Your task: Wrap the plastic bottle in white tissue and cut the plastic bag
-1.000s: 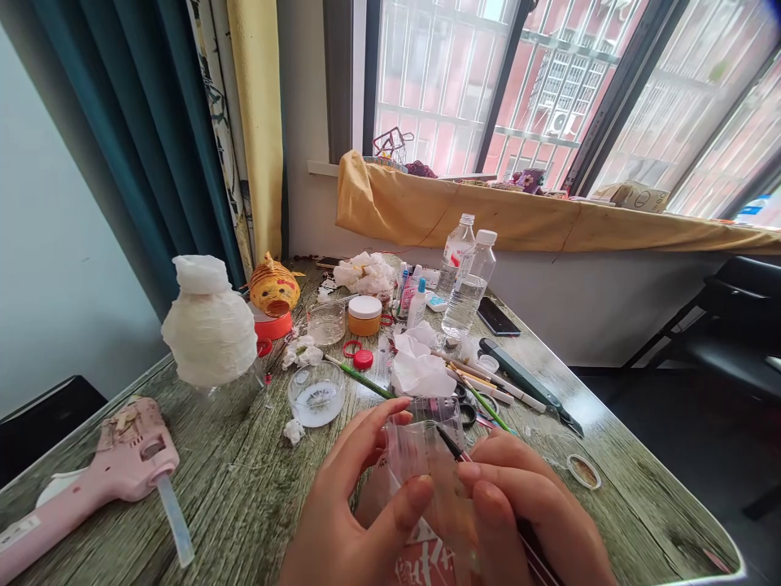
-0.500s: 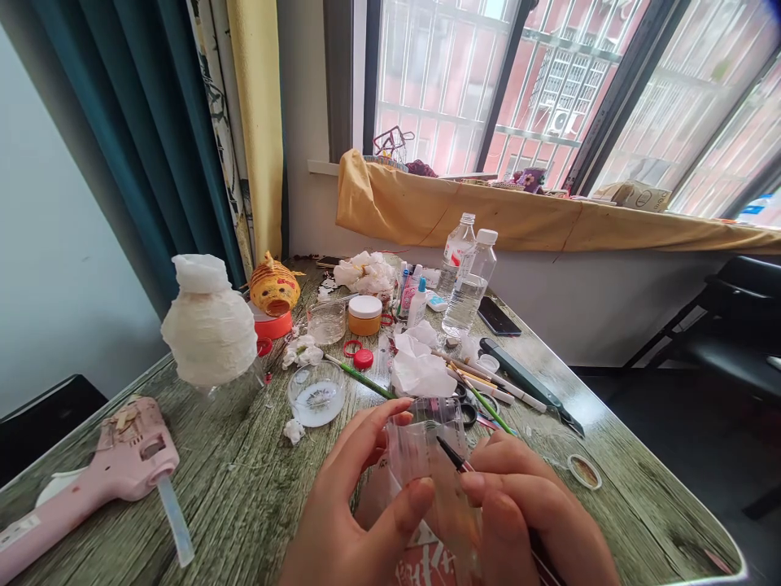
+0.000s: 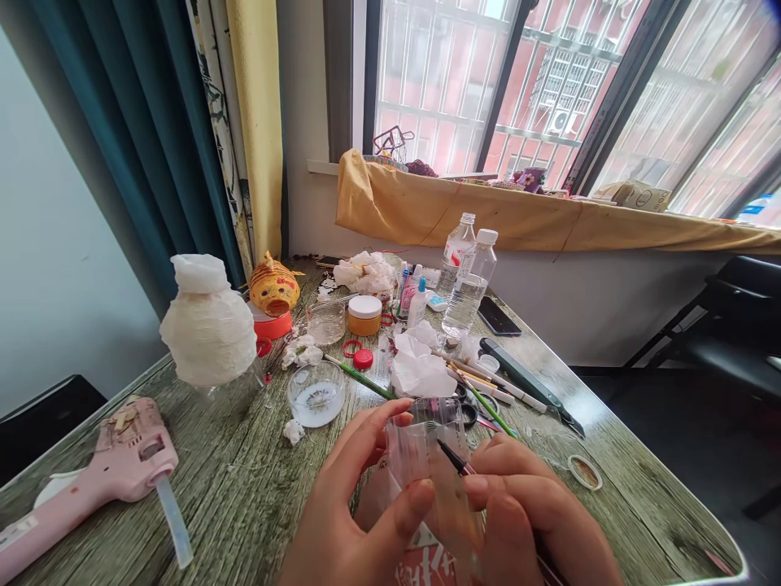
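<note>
Fingers of my left hand (image 3: 349, 505): bent round a clear plastic container (image 3: 418, 456), thumb on the near side, hiding part of it. Fingers of my right hand (image 3: 546, 509): pinched on a dark-tipped pen (image 3: 452, 456), its point at the container's wall; whether it touches, I cannot tell. Container: between my hands, over the table (image 3: 244, 521).

At left: one pink glue gun (image 3: 115, 468), pale stick poking out.

Just beyond my hands, crowding the way: one crumpled tissue (image 3: 418, 370); one pair of scissors (image 3: 469, 414), black rings, partly hidden behind the container; several thin sticks (image 3: 489, 379), heaped; one long dark-green tool (image 3: 521, 378), right of them. Left of the tissue: one clear dish (image 3: 317, 403), white inside; one red cap (image 3: 363, 359).

Further: one jar (image 3: 364, 324), white lid; one white-covered bottle (image 3: 211, 338); one orange toy (image 3: 274, 286); two clear bottles (image 3: 467, 301), the nearer overlapping the other; one phone (image 3: 499, 317) beside them.

Farthest: one barred window (image 3: 439, 89) above a cloth-draped ledge (image 3: 427, 203).
</note>
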Action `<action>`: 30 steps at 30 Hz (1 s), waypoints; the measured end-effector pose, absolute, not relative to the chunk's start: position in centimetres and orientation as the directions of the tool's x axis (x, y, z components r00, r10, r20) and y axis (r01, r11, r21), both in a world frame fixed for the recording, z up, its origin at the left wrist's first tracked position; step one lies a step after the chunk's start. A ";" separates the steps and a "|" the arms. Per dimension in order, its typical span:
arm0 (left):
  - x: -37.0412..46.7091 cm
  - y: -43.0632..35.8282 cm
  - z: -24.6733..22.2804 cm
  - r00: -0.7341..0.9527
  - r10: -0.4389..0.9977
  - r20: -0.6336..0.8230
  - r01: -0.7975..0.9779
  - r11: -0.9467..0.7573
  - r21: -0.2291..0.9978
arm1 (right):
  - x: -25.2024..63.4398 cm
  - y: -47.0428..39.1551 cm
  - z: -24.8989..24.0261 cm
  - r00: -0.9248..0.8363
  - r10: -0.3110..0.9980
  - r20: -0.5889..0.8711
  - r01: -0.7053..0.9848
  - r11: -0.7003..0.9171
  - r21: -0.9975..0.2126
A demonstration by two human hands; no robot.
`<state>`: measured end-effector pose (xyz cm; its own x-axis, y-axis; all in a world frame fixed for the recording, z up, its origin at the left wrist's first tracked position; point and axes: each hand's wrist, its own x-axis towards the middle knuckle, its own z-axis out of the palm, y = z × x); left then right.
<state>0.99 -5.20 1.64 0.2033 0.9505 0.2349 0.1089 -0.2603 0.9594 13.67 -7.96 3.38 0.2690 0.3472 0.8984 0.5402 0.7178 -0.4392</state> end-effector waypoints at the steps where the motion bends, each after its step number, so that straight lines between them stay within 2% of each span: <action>1: 1.0 -5.2 1.7 0.204 0.951 0.232 0.110 -0.257 0.960 | 13.7 -7.9 3.4 0.260 0.346 0.901 0.540 0.722 -0.433; 7: 1.2 -5.2 2.0 0.174 0.962 0.213 0.082 -0.229 0.970 | 13.8 -8.0 3.6 0.237 0.376 0.896 0.533 0.720 -0.444; 14: 1.4 -5.4 2.4 0.145 0.972 0.183 0.061 -0.194 0.979 | 12.9 -7.5 3.6 0.364 0.252 0.897 0.531 0.735 -0.422; 20: 1.2 -5.2 2.1 0.180 0.960 0.217 0.082 -0.234 0.969 | 14.1 -8.2 3.7 0.209 0.387 0.898 0.522 0.732 -0.437; 26: 1.2 -5.2 2.1 0.184 0.959 0.217 0.097 -0.238 0.966 | 14.6 -8.0 3.7 0.146 0.394 0.908 0.500 0.762 -0.411; 30: 1.2 -5.2 2.2 0.174 0.962 0.209 0.084 -0.226 0.970 | 14.5 -8.1 3.5 0.189 0.405 0.895 0.504 0.742 -0.442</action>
